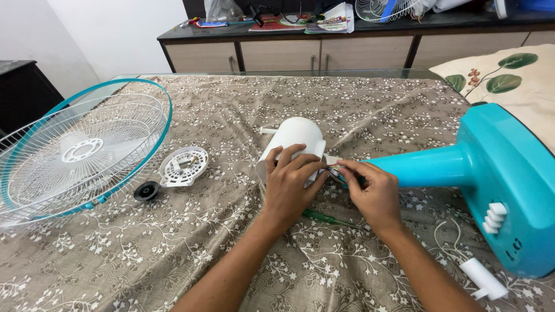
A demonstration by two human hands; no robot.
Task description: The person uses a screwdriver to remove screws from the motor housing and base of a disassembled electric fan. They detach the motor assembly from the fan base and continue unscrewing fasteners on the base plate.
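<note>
My left hand (289,185) lies over the white motor housing (292,138), fingers spread apart and curled down on its near side, pressing it against the flowered tablecloth (243,110). My right hand (373,190) sits just beside it, thumb and forefinger pinched together on the thin wires (333,171) at the joint where the housing meets the turquoise fan stand (428,166) — the other fingers fold around the neck of the stand. The two hands nearly touch at the fingertips.

Just under my left wrist, on the cloth, lies a green-handled screwdriver (324,218). The stand's broad base (509,185), with its white push buttons (493,217), lies well out past my right hand. A white plastic piece (483,278) rests near my right forearm. Off beyond my left hand lie a round white vented cover (184,166) and a small black knob (146,190) — further out still, the wire fan guard (81,153) with its turquoise rim.
</note>
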